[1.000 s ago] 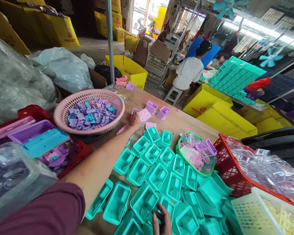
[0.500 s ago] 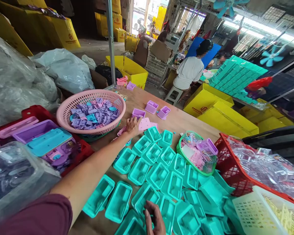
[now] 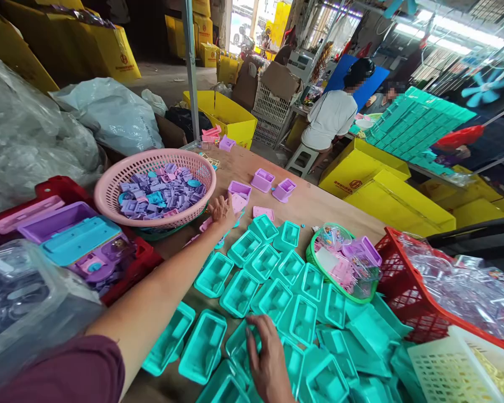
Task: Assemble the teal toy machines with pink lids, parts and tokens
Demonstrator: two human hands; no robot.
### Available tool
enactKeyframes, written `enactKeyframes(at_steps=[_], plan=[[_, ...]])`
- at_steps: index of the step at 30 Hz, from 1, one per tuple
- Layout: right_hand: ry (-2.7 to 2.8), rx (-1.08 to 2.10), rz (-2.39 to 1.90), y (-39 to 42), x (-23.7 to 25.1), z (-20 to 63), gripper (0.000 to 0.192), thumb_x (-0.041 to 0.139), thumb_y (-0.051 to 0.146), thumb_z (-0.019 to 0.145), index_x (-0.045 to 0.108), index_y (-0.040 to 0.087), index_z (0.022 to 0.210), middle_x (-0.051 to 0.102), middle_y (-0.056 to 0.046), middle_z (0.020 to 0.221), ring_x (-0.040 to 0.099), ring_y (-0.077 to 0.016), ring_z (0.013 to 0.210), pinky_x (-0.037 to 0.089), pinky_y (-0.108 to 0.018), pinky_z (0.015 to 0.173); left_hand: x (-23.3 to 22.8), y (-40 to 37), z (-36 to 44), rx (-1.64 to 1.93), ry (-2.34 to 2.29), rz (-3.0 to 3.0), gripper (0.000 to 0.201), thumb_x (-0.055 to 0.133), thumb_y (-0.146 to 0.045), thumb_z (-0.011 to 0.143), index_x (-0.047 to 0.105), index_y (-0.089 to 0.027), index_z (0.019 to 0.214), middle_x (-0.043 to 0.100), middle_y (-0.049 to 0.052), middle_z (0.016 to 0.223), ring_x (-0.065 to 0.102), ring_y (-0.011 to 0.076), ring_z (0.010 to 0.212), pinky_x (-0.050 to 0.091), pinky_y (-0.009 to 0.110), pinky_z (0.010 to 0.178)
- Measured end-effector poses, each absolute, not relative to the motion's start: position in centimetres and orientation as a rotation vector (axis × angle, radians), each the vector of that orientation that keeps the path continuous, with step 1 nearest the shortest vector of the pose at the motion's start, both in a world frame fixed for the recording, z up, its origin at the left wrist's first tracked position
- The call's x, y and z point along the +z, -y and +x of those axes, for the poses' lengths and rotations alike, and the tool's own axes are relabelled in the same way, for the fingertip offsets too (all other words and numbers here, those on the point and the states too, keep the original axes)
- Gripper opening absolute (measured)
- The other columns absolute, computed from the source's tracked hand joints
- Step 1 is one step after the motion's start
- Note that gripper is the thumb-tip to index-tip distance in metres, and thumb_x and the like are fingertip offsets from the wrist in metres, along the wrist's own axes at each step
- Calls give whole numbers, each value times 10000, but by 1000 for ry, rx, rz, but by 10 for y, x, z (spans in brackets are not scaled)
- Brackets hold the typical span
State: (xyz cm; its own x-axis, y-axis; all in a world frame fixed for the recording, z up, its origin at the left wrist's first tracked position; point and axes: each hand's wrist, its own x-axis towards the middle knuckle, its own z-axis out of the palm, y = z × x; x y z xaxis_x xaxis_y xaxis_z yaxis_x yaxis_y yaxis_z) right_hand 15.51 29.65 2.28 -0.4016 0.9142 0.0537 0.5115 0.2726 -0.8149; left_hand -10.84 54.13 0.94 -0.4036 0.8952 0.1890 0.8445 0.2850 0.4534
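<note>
- Here's the shift: the bare left hand slides a touch left, tucked between the round pink plastic basket and the open purple rectangular plastic box.
- With it comes a flat pink plastic piece, now lying at the fingers on the near side of that purple box.
- A gap opens too! The second flat pink plastic plate, overlapped half a second ago, now lies apart to the right on the brown surface.
- Left grip: fingers bent low at the edge of the pink piece, but whether they pinch it or merely touch it, I can't tell.
- Down at the near side, the bare right hand comes up further into view, over a teal rectangular plastic tray.
- Right grip: loose, fingers curved and parted, nothing visible between them; contact with the tray is unclear.
- What it means: the handling looks centred on the pink piece, now singled out, while the rows of teal trays look much as they did.
- Further off, two more purple boxes stand untouched, right of the first.
</note>
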Motion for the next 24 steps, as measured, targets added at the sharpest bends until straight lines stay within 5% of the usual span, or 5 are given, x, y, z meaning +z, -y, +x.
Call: enactKeyframes(at_steps=[6,11,15,24], plan=[[2205,347,-1480,-423,24,115,473,454,454,962,529,207,1359,445,-131,1442,398,-313,1317,384,-529,1054,-1,-473,-70,827,-2058,2010,457,436,-416,971,464,-211,1379,516,108,1349,491,249,1252,379,364,1075],[2448,246,-1658,-480,-3,95,510,340,501,992,449,288,1443,335,-78,1556,235,-333,1440,282,-607,1089,-24,-454,-46,823,-2058,1955,435,424,-393,981,499,-170,1347,572,133,1304,532,259,1230,435,397,1040],[2538,196,-1718,-483,-16,105,509,315,466,996,369,334,1485,301,-57,1576,233,-328,1443,287,-625,1070,-31,-467,-30,825,-2093,1857,393,444,-411,973,568,-193,1276,595,133,1268,598,257,1132,510,395,932],[2560,42,-1735,-480,-15,130,524,317,439,992,405,248,1472,378,-92,1532,286,-319,1405,269,-627,1074,-7,-470,0,875,-2083,1856,382,409,-414,984,567,-206,1264,597,94,1273,574,223,1157,483,355,1001]])
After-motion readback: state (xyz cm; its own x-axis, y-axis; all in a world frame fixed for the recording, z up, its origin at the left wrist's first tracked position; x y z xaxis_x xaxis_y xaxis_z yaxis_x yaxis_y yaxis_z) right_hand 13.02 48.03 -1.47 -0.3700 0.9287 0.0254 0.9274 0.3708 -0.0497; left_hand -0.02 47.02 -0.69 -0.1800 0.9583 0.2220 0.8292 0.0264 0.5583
